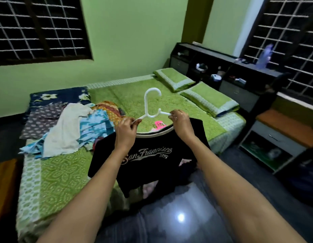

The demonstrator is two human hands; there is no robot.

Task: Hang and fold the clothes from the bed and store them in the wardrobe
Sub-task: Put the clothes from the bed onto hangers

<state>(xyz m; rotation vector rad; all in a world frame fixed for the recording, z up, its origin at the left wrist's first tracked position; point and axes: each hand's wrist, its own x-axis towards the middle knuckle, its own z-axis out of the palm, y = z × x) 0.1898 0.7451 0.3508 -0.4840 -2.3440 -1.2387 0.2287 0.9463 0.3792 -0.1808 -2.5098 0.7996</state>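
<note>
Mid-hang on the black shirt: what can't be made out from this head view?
1. White hanger, arm ends: head view, covered by left hand, right hand and black T-shirt; whether they sit inside the shoulders is unclear.
2. Pink thing: head view, mostly hidden behind the collar.
3. Clothes pile: head view, garments overlap, count unclear.
4. Wardrobe: outside the frame.

Left hand [126, 128], right hand [181, 122]: pinch grips.

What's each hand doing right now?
Left hand: pinches one end of the hanger, at the shirt.
Right hand: pinches the hanger's other end.
</note>
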